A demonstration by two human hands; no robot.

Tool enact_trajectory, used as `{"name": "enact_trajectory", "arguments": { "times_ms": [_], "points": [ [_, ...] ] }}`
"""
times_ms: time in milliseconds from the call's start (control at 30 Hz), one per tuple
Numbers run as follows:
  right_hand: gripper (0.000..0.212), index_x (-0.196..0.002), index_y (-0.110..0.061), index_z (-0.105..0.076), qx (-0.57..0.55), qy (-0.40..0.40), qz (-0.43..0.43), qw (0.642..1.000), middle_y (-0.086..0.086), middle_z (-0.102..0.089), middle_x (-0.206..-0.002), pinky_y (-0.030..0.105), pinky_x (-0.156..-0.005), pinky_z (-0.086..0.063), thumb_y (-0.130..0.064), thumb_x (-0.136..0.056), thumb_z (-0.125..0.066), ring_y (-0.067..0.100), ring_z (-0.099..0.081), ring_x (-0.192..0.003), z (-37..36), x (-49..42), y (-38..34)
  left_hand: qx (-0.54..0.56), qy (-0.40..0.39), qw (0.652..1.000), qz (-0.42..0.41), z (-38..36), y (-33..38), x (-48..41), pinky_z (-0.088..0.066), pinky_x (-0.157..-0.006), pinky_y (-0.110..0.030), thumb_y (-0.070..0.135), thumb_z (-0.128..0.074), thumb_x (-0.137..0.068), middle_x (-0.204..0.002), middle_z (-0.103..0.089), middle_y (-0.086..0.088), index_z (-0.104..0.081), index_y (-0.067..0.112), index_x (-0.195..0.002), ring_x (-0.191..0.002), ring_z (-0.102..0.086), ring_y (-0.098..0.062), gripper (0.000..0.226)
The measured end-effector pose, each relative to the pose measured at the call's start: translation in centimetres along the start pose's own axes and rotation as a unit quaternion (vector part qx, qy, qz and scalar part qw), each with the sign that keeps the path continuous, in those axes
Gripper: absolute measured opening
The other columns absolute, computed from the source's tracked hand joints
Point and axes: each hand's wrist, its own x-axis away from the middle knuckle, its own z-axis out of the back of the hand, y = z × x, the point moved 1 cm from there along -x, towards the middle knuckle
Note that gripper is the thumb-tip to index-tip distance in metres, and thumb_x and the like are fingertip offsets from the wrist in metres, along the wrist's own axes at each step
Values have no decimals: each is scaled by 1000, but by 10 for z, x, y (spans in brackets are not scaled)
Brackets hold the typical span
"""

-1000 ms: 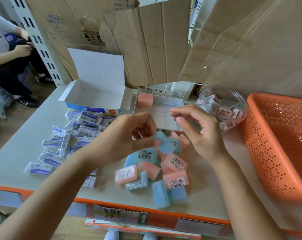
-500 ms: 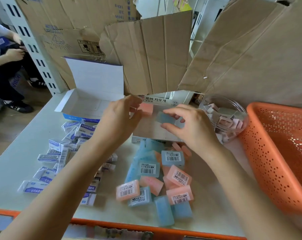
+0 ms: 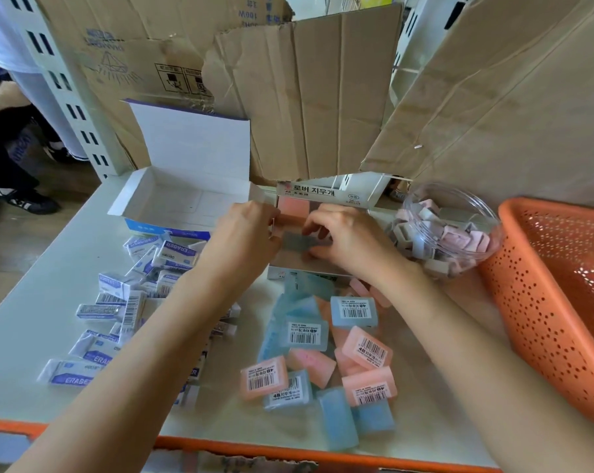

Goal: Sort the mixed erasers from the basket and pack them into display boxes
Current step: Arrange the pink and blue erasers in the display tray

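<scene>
A small display box (image 3: 305,274) with a Korean-lettered lid stands open at the table's middle back. A pink eraser (image 3: 293,209) lies in its far left corner. My right hand (image 3: 348,238) reaches into the box and pinches a blue eraser (image 3: 297,242), low over the box floor. My left hand (image 3: 242,233) grips the box's left wall. In front of the box lies a loose pile of pink and blue erasers (image 3: 322,339) with barcode labels. White erasers in blue sleeves (image 3: 131,302) are scattered to the left.
A larger open white box (image 3: 179,199) sits at the back left. A clear bowl (image 3: 459,199) of small pale erasers and the orange perforated basket (image 3: 561,302) stand on the right. Cardboard sheets (image 3: 322,97) wall the back. Another person is partly visible at far left.
Both hands moved forward from above the pile to the display box. The blue eraser passed from my left hand to my right and went down into the box.
</scene>
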Motion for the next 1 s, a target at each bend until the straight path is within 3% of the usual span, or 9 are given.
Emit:
{"name": "enact_trajectory", "arguments": {
  "times_ms": [100, 500, 633, 800, 900, 1000],
  "points": [
    [20, -89, -14, -67, -13, -11, -1, 1000, -6, -56, -81, 30, -67, -48, -9, -71, -73, 12, -52, -70, 1, 1, 4, -4, -5, 1000, 3, -1, -1, 0, -52, -75, -39, 11, -50, -88, -94, -68, -12, -68, 10, -100, -86, -63, -27, 21],
    [14, -78, -10, -64, -71, 24, -12, 997, 0, -57, -81, 22, -65, -43, -1, -70, -72, 10, -52, -68, -3, -4, 5, 8, -17, 1000, 17, -1, -2, 0, -51, -80, -40, 7, -52, -86, -99, -68, -13, -67, 11, -106, -89, -62, -29, 26],
    [11, -76, -11, -65, -23, 12, 0, 1000, 4, -59, -82, 34, -67, -47, -5, -71, -73, 18, -56, -74, -3, -9, 1, 13, -23, 999, 29, -1, -2, 0, -51, -79, -37, 5, -53, -82, -100, -67, -12, -66, 12, -109, -90, -61, -29, 31],
    [6, -83, -18, -65, 60, 11, -20, 998, -3, -65, -89, 30, -68, -41, -18, -78, -68, 18, -57, -88, 2, -8, -4, 13, -24, 999, 26, -3, -4, -1, -50, -74, -33, 6, -52, -82, -100, -66, -12, -65, 12, -107, -87, -61, -28, 28],
    [7, -85, -19, -65, 75, 0, -40, 996, -2, -67, -91, 29, -70, -41, -23, -80, -67, 19, -58, -90, 3, -9, -6, 8, -25, 999, 22, -3, -3, -1, -42, -67, -28, 4, -51, -84, -100, -66, -12, -64, 11, -110, -88, -59, -27, 30],
    [9, -87, -20, -64, 85, -2, -43, 995, -2, -67, -92, 26, -67, -36, -28, -82, -65, 18, -59, -89, 5, -7, -7, 3, -23, 1000, 12, -2, -3, 0, -46, -71, -31, 2, -50, -84, -101, -66, -13, -63, 9, -109, -88, -59, -29, 29]
  ]
}}
